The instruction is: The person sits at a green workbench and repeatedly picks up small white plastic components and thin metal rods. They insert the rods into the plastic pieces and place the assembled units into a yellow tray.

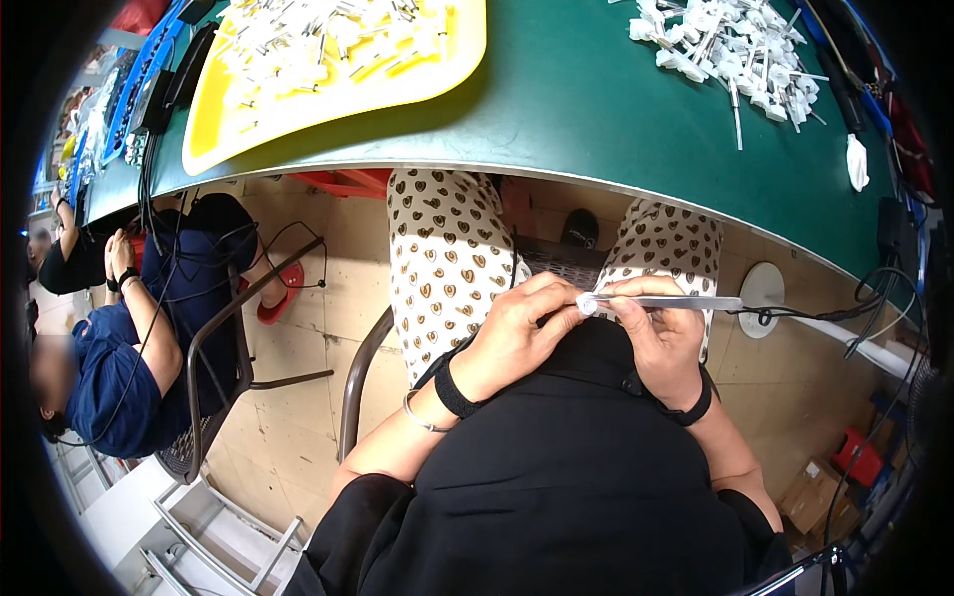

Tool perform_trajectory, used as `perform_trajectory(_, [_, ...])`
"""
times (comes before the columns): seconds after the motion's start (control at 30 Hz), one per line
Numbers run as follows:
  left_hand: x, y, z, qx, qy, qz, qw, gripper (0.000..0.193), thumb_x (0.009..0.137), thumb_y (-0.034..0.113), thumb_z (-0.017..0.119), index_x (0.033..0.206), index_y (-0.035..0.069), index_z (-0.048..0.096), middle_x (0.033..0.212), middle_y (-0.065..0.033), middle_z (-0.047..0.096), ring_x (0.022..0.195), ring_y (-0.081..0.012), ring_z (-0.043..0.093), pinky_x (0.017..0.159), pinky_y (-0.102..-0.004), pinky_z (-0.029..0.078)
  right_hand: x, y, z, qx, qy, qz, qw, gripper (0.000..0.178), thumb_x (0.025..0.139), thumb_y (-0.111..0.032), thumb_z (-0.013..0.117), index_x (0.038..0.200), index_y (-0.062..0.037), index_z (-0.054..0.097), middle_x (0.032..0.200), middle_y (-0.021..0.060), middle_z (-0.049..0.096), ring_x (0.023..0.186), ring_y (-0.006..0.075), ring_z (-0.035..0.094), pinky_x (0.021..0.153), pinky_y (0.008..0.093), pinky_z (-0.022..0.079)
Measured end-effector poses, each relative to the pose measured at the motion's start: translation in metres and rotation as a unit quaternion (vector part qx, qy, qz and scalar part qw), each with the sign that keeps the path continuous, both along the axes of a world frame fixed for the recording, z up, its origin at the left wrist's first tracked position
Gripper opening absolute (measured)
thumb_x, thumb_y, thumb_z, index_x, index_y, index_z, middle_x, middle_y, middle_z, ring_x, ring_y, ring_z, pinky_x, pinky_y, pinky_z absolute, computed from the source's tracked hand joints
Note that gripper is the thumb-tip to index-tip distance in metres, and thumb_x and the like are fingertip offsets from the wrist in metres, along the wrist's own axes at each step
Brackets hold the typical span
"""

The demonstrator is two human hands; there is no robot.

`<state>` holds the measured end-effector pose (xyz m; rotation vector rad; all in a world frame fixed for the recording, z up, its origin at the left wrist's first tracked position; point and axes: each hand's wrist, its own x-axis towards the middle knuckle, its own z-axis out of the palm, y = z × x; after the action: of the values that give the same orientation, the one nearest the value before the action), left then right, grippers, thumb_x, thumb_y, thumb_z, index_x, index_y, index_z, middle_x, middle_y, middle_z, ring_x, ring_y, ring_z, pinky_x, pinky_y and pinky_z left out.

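Hands, two of them, meet above a seated person's lap: the left hand (532,323) pinches one small white piece (586,303) at its fingertips, while the right hand (661,333) grips one slim silvery tool (691,302), its near end at the white piece. Two black wristbands, one per wrist, and one silver bracelet (425,415) show. Ahead on the green table (566,109) sit one yellow tray (207,147) of white parts, one loose pile (740,60) of similar parts with metal pins, and one separate white item (857,162). One co-worker (114,368) sits at left, hands together. The upper edge cuts off tray and pile; overlapping parts defy an exact count. Fingers partly cover the pinched piece, its shape hard to make out.
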<state>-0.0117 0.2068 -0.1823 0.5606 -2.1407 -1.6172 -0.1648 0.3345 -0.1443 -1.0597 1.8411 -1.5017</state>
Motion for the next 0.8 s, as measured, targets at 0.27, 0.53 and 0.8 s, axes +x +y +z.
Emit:
perform_trajectory(0.27, [0.0005, 0.0008, -0.0013, -0.002, -0.006, 0.0, 1.0, 0.015, 0.09, 0.0, 0.078, 0.105, -0.002, 0.076, 0.095, -0.0129, 0.074, 0.084, -0.0242, 0.073, 0.074, -0.0331, 0.058, -0.0021, -0.0011, 0.001, 0.001, 0.048, 0.027, 0.999, 0.009, 0.099, -0.003, 0.072, 0.106, 0.0013, 0.072, 0.093, 0.0094, 0.075, 0.08, 0.0168, 0.071, 0.072, 0.0286, 0.055])
perform_trajectory(0.53, [-0.0003, 0.0007, -0.0006, -0.001, 0.001, 0.0, 1.0, 0.015, 0.091, 0.001, 0.079, 0.105, -0.002, 0.076, 0.096, -0.0132, 0.074, 0.085, -0.0249, 0.073, 0.075, -0.0335, 0.058, -0.0008, -0.0002, -0.0006, 0.002, 0.025, 0.004, 1.0, 0.007, 0.098, -0.002, 0.072, 0.104, 0.0011, 0.072, 0.091, 0.0096, 0.075, 0.079, 0.0177, 0.07, 0.071, 0.0293, 0.054])
perform_trajectory(0.8, [0.0005, 0.0006, 0.0001, 0.008, 0.003, -0.003, 1.0, 0.017, 0.093, 0.002, 0.073, 0.11, 0.002, 0.075, 0.097, -0.0121, 0.071, 0.087, -0.0292, 0.071, 0.076, -0.0365, 0.057, 0.0014, 0.001, 0.0007, 0.015, 0.016, -0.009, 1.0, 0.005, 0.098, -0.002, 0.073, 0.103, 0.0006, 0.072, 0.091, 0.0089, 0.075, 0.078, 0.0171, 0.07, 0.072, 0.0296, 0.054])
